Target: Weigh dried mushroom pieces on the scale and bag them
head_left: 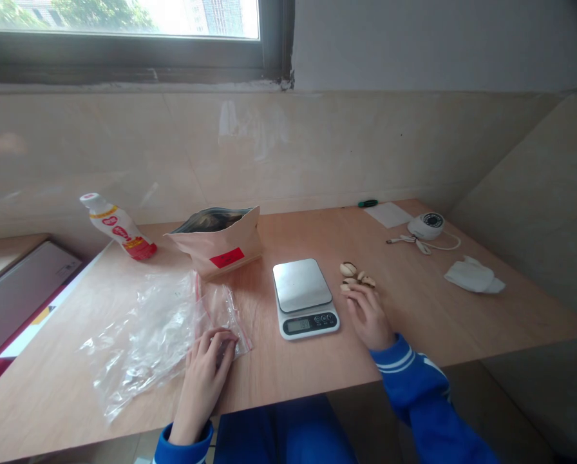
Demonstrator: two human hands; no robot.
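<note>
cream-shelled nuts (350, 281) are gathered in a small cluster on the wooden table (288, 367), just to the right of the scale (306, 299). their near edge is touched by the right hand (368, 316), its fingers held close together and bent downward; whether a nut is pinched cannot be told. the scale is topped with a silver plate (301, 280), and on its display (299, 325) digits are shown, too small to be read surely. to its left, clear bags (163, 322) are spread in a crumpled layer, and on them the left hand (208, 361) is laid, its fingers loosely curled; whether the plastic is gripped cannot be told. blue sleeves (404, 380), striped in white, are worn on both arms. behind the bags an open pouch (196, 248) with a red label (227, 258) is stood upright, and farther left a white and red bottle (119, 229) is seen. toward the right a white camera (418, 227) and its cable (421, 245) are set, a crumpled tissue (474, 276) is placed nearer, and farther back paper (389, 214) and a green tool (368, 203) are laid near the wall (341, 148).
</note>
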